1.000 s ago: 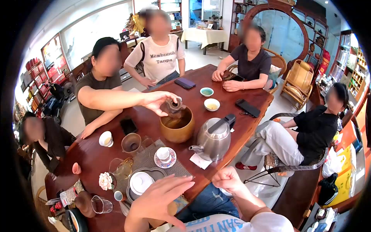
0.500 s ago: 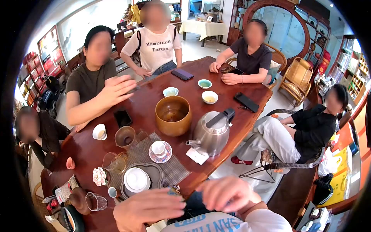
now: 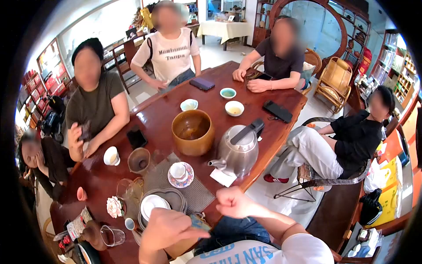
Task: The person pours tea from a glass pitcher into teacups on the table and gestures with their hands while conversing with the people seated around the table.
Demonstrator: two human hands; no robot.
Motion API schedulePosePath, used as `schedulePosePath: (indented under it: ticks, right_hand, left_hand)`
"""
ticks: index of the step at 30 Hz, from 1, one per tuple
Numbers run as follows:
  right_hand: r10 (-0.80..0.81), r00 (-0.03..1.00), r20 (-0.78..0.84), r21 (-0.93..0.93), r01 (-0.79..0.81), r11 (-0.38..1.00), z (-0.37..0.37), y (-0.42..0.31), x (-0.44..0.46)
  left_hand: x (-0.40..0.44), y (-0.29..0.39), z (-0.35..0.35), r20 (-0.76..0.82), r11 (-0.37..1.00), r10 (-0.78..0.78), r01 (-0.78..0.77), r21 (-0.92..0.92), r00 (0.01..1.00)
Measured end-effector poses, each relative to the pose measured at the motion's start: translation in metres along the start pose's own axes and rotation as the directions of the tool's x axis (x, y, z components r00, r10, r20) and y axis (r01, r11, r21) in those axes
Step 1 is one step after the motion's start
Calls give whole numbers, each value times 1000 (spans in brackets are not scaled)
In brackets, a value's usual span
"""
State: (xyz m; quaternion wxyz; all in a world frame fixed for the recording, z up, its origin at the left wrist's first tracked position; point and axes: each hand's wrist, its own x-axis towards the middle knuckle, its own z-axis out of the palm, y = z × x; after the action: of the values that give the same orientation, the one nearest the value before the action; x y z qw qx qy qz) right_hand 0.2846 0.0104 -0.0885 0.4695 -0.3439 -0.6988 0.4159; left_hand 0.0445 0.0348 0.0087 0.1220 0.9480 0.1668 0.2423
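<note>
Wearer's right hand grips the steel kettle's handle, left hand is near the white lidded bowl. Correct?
Grip's wrong: the head view shows the right hand curled, apart from the steel kettle. The left hand is near the white lidded bowl, yes.

A dark-red wooden table point(image 3: 160, 115) is set on a pale, glossy floor point(image 3: 211, 57), brightly lit. At the back, a cloth-covered table point(image 3: 226, 30) is seen near a round wooden frame point(image 3: 342, 31), by which a bamboo chair point(image 3: 336, 77) is placed. Both sides are lined with filled shelves point(image 3: 395, 55); at left, a bright white expanse point(image 3: 92, 35), window or wall, cannot be told.
</note>
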Motion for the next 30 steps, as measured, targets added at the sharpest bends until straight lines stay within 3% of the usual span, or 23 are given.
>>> schedulePosePath:
  ticks: [1,2,3,5,8,11,16,19,23,24,27,28,30]
  right_hand:
    - [49,998,26,0,-49,999,10,8,-8]
    - [57,998,16,-26,-56,998,17,13,-15]
    - [62,998,5,-55,-62,997,21,18,-20]
    - [25,996,-91,-123,-36,992,22,35,-24]
    - [29,971,-238,-161,-69,985,21,68,-27]
    - [-81,981,-174,-238,37,971,22,73,-24]
    - [37,976,-213,-168,-74,983,21,66,-25]
    - [-32,982,-189,-190,-5,982,20,68,-24]
    - [1,985,-172,-185,-33,982,20,70,-24]
    - [110,988,-104,-144,-125,982,15,67,-25]
    - [-134,988,-78,-117,124,985,-2,4,-14]
    - [-265,961,-80,-97,257,961,-8,-19,-13]
    - [-436,896,-87,-27,436,900,-24,-47,-15]
  left_hand:
    - [1,1,5,15,992,9,-11,127,1000]
    - [5,3,14,-52,997,68,-67,34,996]
    - [10,9,15,5,989,117,-117,95,993]
    - [11,11,28,30,992,126,-127,13,992]
    - [14,16,37,-8,991,130,-130,37,991]
    - [15,19,33,-29,988,133,-130,79,991]
    - [13,18,28,-44,993,104,-101,60,994]
    - [14,16,25,-65,993,102,-98,69,993]
    - [13,12,23,-95,995,88,-82,64,992]
    - [9,9,21,-80,995,63,-57,81,995]
    - [14,13,2,-200,999,-36,29,-40,979]
    - [7,11,5,-318,998,-28,9,-63,948]
    - [0,10,-3,-378,993,12,-54,-101,926]
